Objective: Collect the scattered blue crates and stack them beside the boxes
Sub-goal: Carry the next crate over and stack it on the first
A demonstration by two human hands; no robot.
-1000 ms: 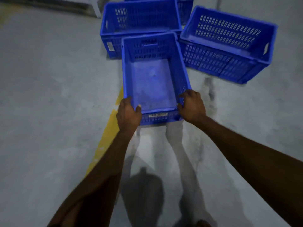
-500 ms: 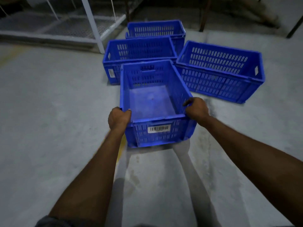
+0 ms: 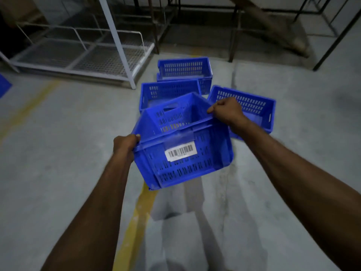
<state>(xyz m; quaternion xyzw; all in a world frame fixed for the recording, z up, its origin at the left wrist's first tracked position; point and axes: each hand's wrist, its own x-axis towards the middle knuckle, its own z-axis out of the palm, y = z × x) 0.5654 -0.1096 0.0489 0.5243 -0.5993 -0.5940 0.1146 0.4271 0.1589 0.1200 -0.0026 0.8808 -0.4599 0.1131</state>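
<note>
Lying dim and grey, a concrete floor (image 3: 48, 173) crossed by a yellow line (image 3: 134, 218), backing onto a white wire rack (image 3: 82, 55) at upper left and dark metal frames (image 3: 234, 26) along the far side.

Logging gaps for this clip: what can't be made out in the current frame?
- Head view: barcode label digits, too small and blurred.
- Middle crate floor, hidden by the held crate.
- Right crate near corner, hidden by the right hand.
- Boxes: outside the frame.
</note>
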